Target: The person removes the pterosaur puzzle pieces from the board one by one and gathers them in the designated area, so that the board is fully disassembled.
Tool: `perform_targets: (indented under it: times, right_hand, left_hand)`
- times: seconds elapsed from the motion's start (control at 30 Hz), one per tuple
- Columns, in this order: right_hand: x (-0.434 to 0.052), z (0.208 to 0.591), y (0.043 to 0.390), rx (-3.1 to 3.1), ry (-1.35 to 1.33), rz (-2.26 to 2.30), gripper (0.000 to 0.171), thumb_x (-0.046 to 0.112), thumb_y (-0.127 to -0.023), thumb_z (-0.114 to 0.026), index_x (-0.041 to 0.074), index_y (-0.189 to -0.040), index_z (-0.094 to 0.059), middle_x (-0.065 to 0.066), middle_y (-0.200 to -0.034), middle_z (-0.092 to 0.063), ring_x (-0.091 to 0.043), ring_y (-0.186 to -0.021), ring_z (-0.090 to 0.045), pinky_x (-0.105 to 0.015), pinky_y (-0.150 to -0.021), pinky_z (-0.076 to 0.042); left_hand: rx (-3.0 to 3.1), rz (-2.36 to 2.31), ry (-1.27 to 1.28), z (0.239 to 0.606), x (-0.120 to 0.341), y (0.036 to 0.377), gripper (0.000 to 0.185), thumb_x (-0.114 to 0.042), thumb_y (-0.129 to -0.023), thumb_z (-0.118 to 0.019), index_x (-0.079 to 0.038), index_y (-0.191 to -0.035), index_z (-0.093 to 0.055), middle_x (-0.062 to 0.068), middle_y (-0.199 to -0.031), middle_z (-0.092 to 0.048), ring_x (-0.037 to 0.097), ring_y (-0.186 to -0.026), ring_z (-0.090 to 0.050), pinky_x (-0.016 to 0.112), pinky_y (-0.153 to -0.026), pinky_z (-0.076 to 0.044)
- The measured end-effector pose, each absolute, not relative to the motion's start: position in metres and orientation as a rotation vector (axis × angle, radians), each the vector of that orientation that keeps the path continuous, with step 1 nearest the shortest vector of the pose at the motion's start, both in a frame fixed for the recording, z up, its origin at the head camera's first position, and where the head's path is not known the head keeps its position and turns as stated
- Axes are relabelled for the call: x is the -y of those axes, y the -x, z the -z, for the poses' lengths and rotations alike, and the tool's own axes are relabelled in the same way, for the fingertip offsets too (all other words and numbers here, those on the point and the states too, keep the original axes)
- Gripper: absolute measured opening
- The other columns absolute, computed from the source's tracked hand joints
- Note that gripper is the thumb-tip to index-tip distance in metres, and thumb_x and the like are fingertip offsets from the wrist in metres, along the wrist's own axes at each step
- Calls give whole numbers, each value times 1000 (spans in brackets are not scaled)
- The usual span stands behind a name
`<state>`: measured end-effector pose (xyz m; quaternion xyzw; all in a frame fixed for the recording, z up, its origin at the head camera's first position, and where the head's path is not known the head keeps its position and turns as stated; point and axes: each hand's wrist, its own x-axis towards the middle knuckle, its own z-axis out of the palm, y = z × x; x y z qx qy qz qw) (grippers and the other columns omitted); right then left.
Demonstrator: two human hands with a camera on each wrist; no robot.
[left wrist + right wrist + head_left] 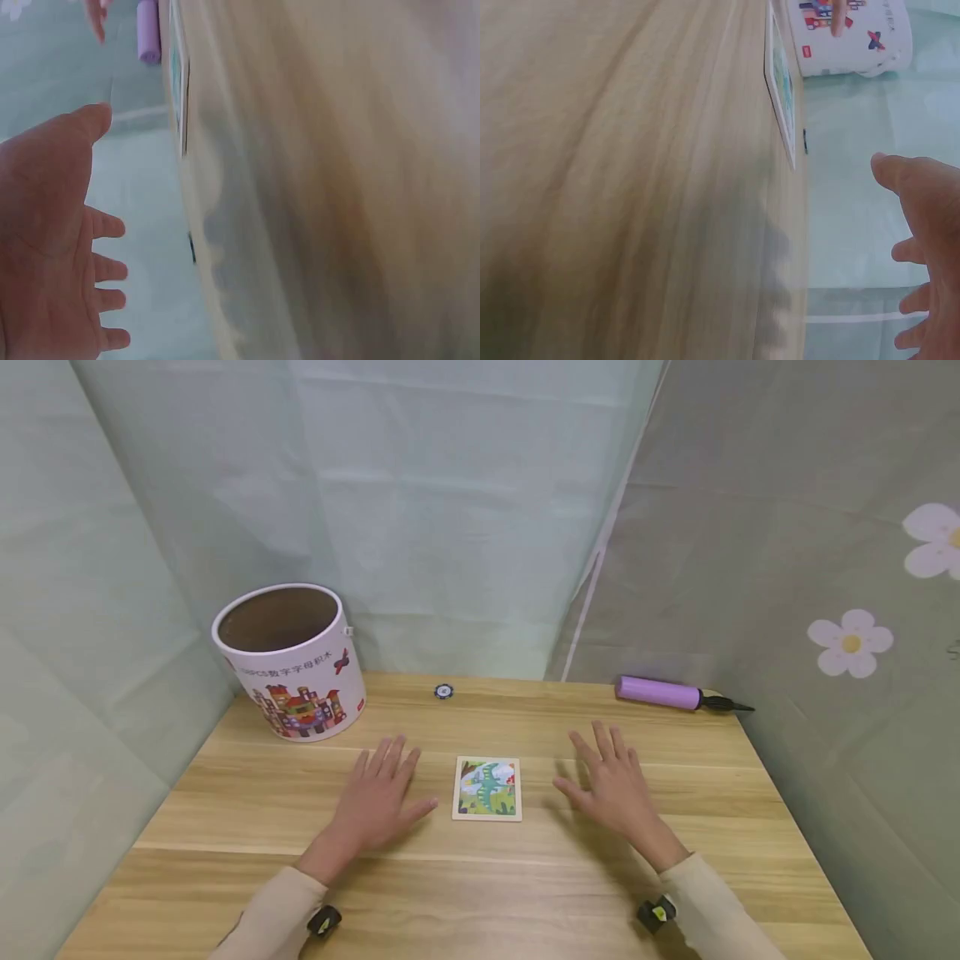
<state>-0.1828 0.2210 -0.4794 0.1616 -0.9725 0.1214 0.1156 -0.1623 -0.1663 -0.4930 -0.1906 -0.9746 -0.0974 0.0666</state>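
Observation:
A small square picture puzzle (487, 789) with a green dinosaur and a pale wooden frame lies flat on the wooden table (480, 893). To its left, my left hand (377, 802) hovers above the tabletop, palm down, fingers spread and holding nothing. On the puzzle's other side is my right hand (613, 789), also raised over the table with its fingers apart. Both wrist views show a gap between each hand and the wood, with shadows below. The puzzle (781, 82) appears nearly edge-on in the right wrist view.
A large white bucket (300, 685) printed with toy blocks stands open at the back left. Near the back edge lies a dark blue and white poker chip (444, 692). A purple hand pump (660, 692) with a black nozzle rests at the back right. Fabric curtains (465, 527) enclose the table.

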Motion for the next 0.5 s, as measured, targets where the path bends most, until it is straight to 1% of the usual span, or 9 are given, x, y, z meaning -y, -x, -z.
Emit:
perform_targets:
  times: [0.13, 0.23, 0.33, 0.5]
  right_hand:
    - [-216, 480, 188, 2822, -569, -403, 79, 60, -94, -62, 14, -156, -44, -26, -164, -27, -52, -150, -22, -73, -111, -31]
    - [-212, 481, 193, 2808, -660, -449, 75, 57, -97, -61, 12, -155, -45, -26, -163, -29, -51, -150, -25, -68, -116, -29]
    - [-208, 481, 197, 2797, -742, -490, 71, 53, -99, -60, 10, -154, -46, -26, -163, -30, -49, -149, -27, -62, -120, -26]
    - [-200, 479, 204, 2784, -846, -546, 64, 45, -100, -63, 10, -152, -50, -24, -162, -33, -46, -149, -30, -61, -119, -29]
  left_hand:
    - [2962, 313, 654, 496, 149, 155, 84, -63, -97, -54, -2, -155, -42, 27, -163, -28, 46, -151, -25, 63, -121, -22]
    - [2976, 325, 717, 497, 136, 150, 84, -62, -98, -54, -1, -155, -41, 26, -163, -29, 45, -151, -27, 62, -121, -23]
    - [2996, 331, 785, 496, 123, 145, 85, -61, -99, -53, -2, -157, -38, 25, -164, -28, 44, -151, -26, 61, -121, -23]
    - [3005, 347, 901, 496, 105, 139, 83, -60, -100, -50, -1, -157, -37, 24, -164, -28, 43, -151, -26, 61, -121, -25]
